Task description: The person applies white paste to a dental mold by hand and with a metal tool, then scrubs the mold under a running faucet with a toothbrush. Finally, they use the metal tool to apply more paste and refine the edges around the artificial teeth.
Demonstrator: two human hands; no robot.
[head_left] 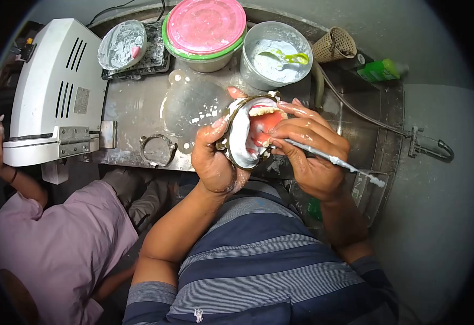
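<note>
My left hand point(215, 165) is wrapped round a dark metal denture flask point(222, 145), held tilted above the counter's front edge. White plaster point(240, 135) fills the flask around a pink denture point(265, 124) with a row of cream teeth. In my right hand point(321, 146) is a thin metal plaster spatula point(315, 150), gripped between thumb and fingers. Its outer end, smeared with white plaster, points down to the right. The inner end lies by the denture, partly hidden by my fingers. Both hands carry plaster specks.
A metal flask ring point(144, 150) lies on the steel counter point(134, 103). Behind stand a plaster bowl point(107, 51) on a scale, a pink-lidded tub point(207, 24) and a powder tub point(247, 67). A white machine point(50, 81) and a person in pink point(69, 238) are left; a sink point(367, 124) is right.
</note>
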